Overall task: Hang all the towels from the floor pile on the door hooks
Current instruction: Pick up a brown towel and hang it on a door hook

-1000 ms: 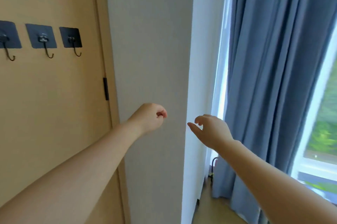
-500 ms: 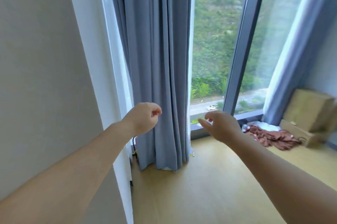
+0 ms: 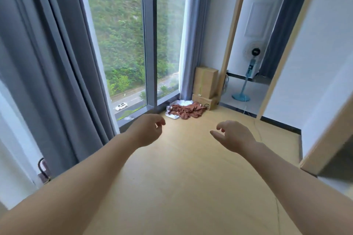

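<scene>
A pile of towels [image 3: 184,110], rust-brown cloth over white, lies on the wooden floor by the window's foot, at the far side of the room. My left hand [image 3: 148,129] reaches forward at mid-height with loosely curled fingers and holds nothing. My right hand [image 3: 232,136] is stretched out beside it, fingers relaxed, also holding nothing. Both hands are well short of the pile. The door with its hooks is out of view.
Two stacked cardboard boxes [image 3: 205,85] stand in the corner right of the pile. Grey curtains [image 3: 47,62] hang at the left of the tall window [image 3: 131,43]. An open doorway [image 3: 248,62] at the right shows a standing fan [image 3: 249,70]. The wooden floor [image 3: 181,167] stretches ahead.
My view has swung right, from the door with its hooks, past the curtain, to the window corner with the towel pile. Both hands stay stretched out and hold nothing.
</scene>
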Action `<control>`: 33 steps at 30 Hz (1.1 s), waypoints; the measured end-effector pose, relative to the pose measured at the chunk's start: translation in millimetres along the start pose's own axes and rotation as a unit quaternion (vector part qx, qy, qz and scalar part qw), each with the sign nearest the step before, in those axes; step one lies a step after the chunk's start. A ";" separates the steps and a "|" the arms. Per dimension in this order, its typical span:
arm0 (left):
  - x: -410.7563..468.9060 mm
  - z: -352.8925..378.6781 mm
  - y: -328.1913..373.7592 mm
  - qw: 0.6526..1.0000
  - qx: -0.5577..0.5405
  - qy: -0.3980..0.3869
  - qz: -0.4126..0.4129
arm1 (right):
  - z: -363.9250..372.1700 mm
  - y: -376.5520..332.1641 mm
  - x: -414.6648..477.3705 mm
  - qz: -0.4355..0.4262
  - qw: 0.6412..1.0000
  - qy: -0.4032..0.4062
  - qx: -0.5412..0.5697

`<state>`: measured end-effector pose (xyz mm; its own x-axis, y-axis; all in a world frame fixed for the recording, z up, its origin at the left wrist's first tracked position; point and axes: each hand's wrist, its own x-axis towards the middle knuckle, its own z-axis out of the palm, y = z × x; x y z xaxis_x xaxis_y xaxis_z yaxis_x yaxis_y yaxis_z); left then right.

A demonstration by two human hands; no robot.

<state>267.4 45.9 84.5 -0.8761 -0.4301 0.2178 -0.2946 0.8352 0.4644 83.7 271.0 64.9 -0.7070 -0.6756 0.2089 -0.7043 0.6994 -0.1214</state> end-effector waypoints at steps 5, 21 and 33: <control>17.4 23.7 35.0 0.999 0.009 -0.003 0.032 | -5.4 44.0 -7.4 0.023 1.000 -0.016 0.003; 51.0 78.6 118.8 0.999 0.049 -0.004 -0.002 | -1.9 149.1 15.2 -0.010 0.999 -0.049 0.005; 79.7 123.5 161.2 0.999 0.041 -0.017 0.010 | -7.1 216.9 7.8 0.026 0.996 -0.074 0.028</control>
<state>103.0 188.6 70.7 -0.8944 -0.4020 0.1962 -0.3057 0.8695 0.3879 -74.1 419.2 47.0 -0.7414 -0.6688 0.0551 -0.6660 0.7232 -0.1825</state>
